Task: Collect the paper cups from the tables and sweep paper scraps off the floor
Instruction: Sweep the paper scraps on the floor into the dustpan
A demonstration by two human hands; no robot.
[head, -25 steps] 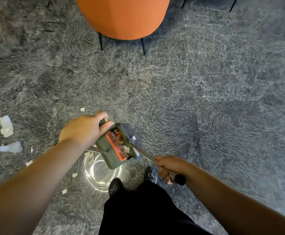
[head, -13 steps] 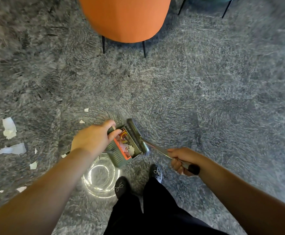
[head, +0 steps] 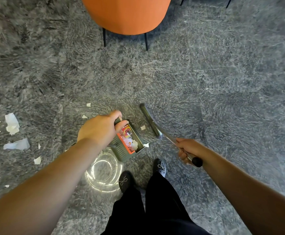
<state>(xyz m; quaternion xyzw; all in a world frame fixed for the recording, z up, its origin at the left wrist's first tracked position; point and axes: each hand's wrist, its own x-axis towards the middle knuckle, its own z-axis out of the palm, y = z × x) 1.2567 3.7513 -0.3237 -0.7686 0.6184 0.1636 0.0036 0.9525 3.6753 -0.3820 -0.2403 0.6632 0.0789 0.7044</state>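
Observation:
My left hand (head: 101, 128) grips the handle of a dark green dustpan (head: 129, 143) with an orange comb strip and a few white paper scraps inside. My right hand (head: 188, 148) grips the metal handle of a small broom (head: 151, 121), whose dark head points away from me, to the right of the pan and apart from it. White paper scraps (head: 12, 123) lie scattered on the grey shaggy carpet at the left. Two small scraps (head: 143, 127) lie between pan and broom.
An orange chair (head: 126, 14) on thin black legs stands straight ahead. A clear round container (head: 104, 170) sits on the carpet under my left forearm, by my black shoes (head: 160, 167). More dark chair legs show at the top right.
The broom head has swung away from the dustpan to the right and forward. The dustpan has stayed low in my left hand, shifting slightly right.

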